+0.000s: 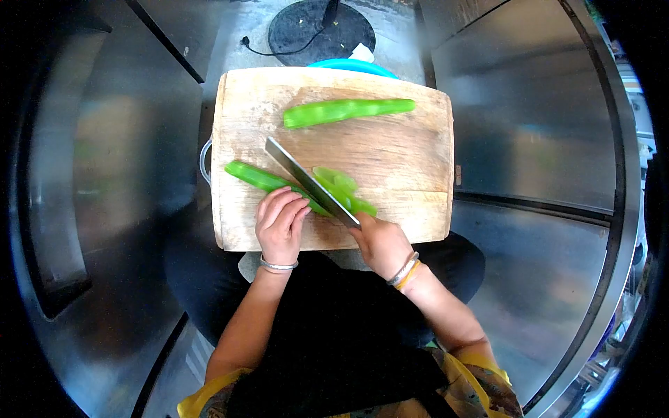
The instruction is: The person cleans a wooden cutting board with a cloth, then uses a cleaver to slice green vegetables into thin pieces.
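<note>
Brushed metal panels (529, 104) flank a pale wooden cutting board (411, 167), which sits above the person's dark-clothed lap. On the board, a peeled green stalk (254, 175) slants from near the left edge down toward the middle of the near edge. The left hand (281, 221) reaches over that near edge with its fingers bent and drawn together, clamped down on the stalk close to its right end; most of the stalk's length runs out past the fingertips toward the left edge, and only a short piece lies between them and the blade. The right hand (383, 245), by the near edge, is closed around the handle end of a broad knife (306, 177), whose blade points toward the far left corner and crosses the stalk's right end. Just right of the blade, thin green slices (338, 184) lie overlapping. Well apart from both hands, a second green stalk (348, 111) lies along the far edge. A silver bracelet (279, 265) circles the left wrist; the right wears another bracelet and a yellow band (406, 274). A metal handle (205, 161) juts from the board's left edge. Beyond the far edge show part of a blue container (359, 65) and a dark round base (296, 31) on the floor, with a black cable and plug (245, 42).
</note>
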A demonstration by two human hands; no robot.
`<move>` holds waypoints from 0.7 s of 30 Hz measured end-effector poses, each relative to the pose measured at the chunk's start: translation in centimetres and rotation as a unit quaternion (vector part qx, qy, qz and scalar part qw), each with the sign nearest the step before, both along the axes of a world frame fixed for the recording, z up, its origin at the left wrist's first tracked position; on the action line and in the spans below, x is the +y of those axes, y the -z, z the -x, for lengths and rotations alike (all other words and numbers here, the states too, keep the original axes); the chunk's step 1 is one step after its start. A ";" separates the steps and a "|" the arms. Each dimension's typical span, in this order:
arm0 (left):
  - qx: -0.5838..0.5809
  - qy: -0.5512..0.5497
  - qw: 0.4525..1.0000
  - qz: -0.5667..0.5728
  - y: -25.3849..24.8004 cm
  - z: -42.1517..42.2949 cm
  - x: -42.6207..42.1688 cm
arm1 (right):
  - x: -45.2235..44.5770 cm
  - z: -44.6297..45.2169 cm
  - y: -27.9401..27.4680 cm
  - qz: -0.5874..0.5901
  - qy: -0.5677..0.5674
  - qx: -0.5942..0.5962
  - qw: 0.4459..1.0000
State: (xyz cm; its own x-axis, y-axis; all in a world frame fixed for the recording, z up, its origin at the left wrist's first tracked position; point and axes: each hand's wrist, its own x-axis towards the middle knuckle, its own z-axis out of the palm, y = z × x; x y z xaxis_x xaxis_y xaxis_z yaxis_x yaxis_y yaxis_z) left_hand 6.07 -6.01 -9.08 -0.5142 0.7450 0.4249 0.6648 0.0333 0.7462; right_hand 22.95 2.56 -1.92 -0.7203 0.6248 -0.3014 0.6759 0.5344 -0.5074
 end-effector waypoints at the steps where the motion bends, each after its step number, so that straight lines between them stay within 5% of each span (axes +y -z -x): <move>1: 0.003 0.004 1.000 -0.007 0.0 0.1 0.0 | -0.1 -0.3 -0.2 0.006 0.022 0.033 0.999; 21: 0.015 -0.001 1.000 -0.002 0.1 0.1 0.2 | -1.0 -0.5 -2.9 -0.017 -0.034 -0.056 0.998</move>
State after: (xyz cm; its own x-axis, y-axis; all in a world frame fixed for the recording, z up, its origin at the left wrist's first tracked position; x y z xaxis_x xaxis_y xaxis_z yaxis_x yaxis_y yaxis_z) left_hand 5.99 -5.81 -9.19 -0.5029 0.7423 0.4429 0.6874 0.0329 0.7255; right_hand 23.47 1.58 1.02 -0.7237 0.5876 -0.3618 0.6896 0.5962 -0.4110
